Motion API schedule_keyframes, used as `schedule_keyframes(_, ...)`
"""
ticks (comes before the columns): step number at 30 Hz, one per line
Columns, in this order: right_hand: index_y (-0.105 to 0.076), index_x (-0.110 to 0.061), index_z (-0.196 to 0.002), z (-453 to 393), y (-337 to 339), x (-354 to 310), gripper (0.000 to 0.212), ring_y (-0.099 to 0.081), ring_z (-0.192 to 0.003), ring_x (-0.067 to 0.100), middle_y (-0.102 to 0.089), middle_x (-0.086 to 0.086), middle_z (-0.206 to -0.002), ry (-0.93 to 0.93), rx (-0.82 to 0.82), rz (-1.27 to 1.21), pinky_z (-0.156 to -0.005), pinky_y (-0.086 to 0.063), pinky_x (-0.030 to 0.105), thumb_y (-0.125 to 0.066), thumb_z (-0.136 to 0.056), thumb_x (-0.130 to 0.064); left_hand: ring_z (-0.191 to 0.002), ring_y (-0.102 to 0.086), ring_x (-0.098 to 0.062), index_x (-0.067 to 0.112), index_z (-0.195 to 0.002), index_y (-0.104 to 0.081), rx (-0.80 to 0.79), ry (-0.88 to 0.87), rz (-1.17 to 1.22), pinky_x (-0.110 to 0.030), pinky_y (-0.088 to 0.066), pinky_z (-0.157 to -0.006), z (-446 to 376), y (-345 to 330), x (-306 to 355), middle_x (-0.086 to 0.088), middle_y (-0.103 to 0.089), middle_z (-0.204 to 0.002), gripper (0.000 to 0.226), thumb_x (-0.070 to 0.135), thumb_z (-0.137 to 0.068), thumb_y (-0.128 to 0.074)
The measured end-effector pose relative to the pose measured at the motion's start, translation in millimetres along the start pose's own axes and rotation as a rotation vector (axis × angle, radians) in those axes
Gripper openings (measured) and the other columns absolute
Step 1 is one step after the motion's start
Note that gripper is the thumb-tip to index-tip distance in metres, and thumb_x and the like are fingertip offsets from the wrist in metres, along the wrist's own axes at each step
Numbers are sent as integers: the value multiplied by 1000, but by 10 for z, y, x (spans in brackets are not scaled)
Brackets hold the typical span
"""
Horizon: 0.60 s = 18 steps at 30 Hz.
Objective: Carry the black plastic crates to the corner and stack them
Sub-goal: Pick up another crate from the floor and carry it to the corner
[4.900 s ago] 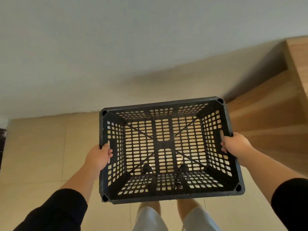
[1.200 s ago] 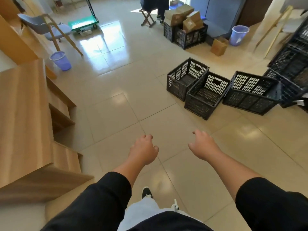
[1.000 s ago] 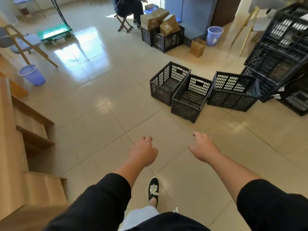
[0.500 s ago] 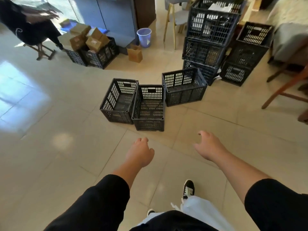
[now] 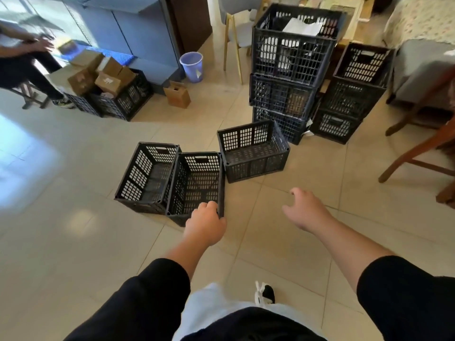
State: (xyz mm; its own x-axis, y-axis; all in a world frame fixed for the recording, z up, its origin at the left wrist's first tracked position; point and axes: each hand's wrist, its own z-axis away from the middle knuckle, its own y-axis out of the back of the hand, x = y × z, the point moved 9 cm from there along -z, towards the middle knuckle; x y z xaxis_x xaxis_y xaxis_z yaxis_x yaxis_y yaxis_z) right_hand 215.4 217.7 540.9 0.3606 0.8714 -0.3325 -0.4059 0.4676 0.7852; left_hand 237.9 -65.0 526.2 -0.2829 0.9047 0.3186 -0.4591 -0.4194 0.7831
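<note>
Three empty black plastic crates stand on the tiled floor ahead of me. The left crate (image 5: 147,177) and the middle crate (image 5: 197,183) touch side by side; the right crate (image 5: 253,151) sits a little farther off, turned at an angle. My left hand (image 5: 204,225) hangs in front of the middle crate's near rim, fingers loosely curled, holding nothing. My right hand (image 5: 305,210) is stretched out over bare floor to the right of that crate, fingers relaxed and spread, empty.
Behind the loose crates rise a tall stack of crates (image 5: 290,70) and a lower stack (image 5: 354,94). A wooden chair (image 5: 418,148) stands at right. At back left are a crate of cardboard boxes (image 5: 115,94), a lilac bin (image 5: 192,66) and a seated person (image 5: 22,57).
I put down the crate I carried, turned away from the wooden steps and walked toward the three loose crates. They are now much closer, and my left hand overlaps the middle crate's near rim.
</note>
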Motion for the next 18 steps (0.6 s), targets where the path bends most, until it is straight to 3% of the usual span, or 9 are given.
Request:
schedule_keyframes(6, -38, -19, -157, -949, 374, -326, 64, -48, -137, 37, -45, 13, -156, 18, -34, 19, -103, -49, 45, -58, -99, -38, -131, -51, -30, 21, -154, -43, -5, 44, 7, -53, -48, -107, -888, 360, 236, -4, -49, -148, 56, 38, -101, -53)
schedule_keyframes(18, -42, -20, -155, -2703, 1011, -916, 63, -52, -134, 36, -49, 11, -154, -90, 7, -21, -104, -51, 49, -60, -97, -37, -137, -48, -34, 18, -156, -41, -66, -53, -76, -54, -47, -109, -2905, 1251, 832, -9, -47, -152, 58, 35, -102, -53)
